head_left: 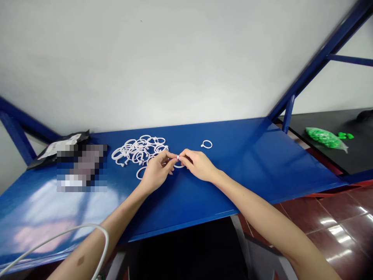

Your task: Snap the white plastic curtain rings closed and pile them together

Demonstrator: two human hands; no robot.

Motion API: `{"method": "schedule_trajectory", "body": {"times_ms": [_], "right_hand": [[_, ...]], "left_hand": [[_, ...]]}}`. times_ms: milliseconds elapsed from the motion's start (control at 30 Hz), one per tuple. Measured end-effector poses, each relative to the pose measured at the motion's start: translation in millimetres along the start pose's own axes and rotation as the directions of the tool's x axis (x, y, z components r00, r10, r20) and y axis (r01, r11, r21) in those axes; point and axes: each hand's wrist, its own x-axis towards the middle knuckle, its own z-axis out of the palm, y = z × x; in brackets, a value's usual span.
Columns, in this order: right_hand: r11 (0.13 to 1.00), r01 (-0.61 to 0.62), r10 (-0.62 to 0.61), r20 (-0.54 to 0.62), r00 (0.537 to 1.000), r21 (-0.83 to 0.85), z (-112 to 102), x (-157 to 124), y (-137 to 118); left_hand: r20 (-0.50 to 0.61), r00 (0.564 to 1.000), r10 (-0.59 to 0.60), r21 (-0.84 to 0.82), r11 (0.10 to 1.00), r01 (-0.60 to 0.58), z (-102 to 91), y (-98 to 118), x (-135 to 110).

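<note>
Between my two hands is a white plastic shower curtain ring (179,167), its lower curve showing beneath the fingertips. My left hand (155,170) pinches one end of it between thumb and index finger. From the other side, my right hand (198,165) pinches the ring at nearly the same spot, so the fingertips almost meet. Whether the ring's ends are joined is hidden. Left of my hands lies a loose heap of similar white rings (141,144), partly covered by my left hand. Farther back on the right, one single ring (202,145) rests by itself.
A blue table (247,155) runs against a white wall. At its left lie a black plastic package (52,153) and a blurred-out object (84,165). A white cable (58,235) loops over my left forearm. On a black table stands a bag of green pieces (325,138).
</note>
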Motion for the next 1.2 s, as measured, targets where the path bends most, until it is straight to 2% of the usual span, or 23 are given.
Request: {"method": "schedule_trajectory", "body": {"times_ms": [167,333,433,567,633,733,833,900,1067,1200], "right_hand": [[0.986,0.064,-0.059,0.04,0.997,-0.155,1.2,-4.8,-3.8],[0.951,0.091,-0.065,0.094,0.993,-0.296,2.6,-8.5,-9.9],[0.962,0.039,-0.014,0.096,0.995,-0.271,1.8,-6.0,-10.6],[0.964,0.052,-0.042,0.044,0.998,-0.262,-5.0,0.6,-2.9],[0.939,0.005,-0.012,-0.017,1.0,-0.343,-12.4,3.0,3.8],[0.859,-0.175,0.121,-0.143,0.982,-0.481,-26.9,4.3,14.2],[0.761,-0.326,0.231,-0.235,0.944,-0.561,-38.5,3.7,21.3],[0.729,-0.372,0.261,-0.269,0.927,-0.575,-41.8,3.3,22.5],[0.77,-0.33,0.219,-0.259,0.941,-0.547,-35.0,3.7,14.4],[0.869,-0.176,0.14,-0.111,0.984,-0.462,-18.2,3.5,8.6]], "left_hand": [[0.013,1.0,0.016,-0.036,0.999,-0.016,6.2,-2.0,-6.5],[0.035,0.989,0.143,0.021,0.989,-0.143,8.2,-5.2,-10.4],[0.078,0.971,0.227,0.223,0.945,-0.239,0.8,-4.1,-6.4],[0.075,0.913,0.402,0.596,0.716,-0.364,-17.9,-3.6,5.7],[0.039,0.892,0.451,0.716,0.61,-0.339,-26.9,-7.6,12.1],[0.015,0.894,0.448,0.81,0.519,-0.274,-34.7,-17.6,18.9],[0.034,0.905,0.424,0.836,0.484,-0.258,-35.6,-26.4,21.4],[0.026,0.91,0.413,0.841,0.483,-0.243,-34.7,-29.6,21.4],[0.014,0.92,0.392,0.862,0.461,-0.209,-33.4,-30.7,19.2],[-0.017,0.921,0.388,0.875,0.452,-0.174,-31.9,-27.4,17.2]]}}
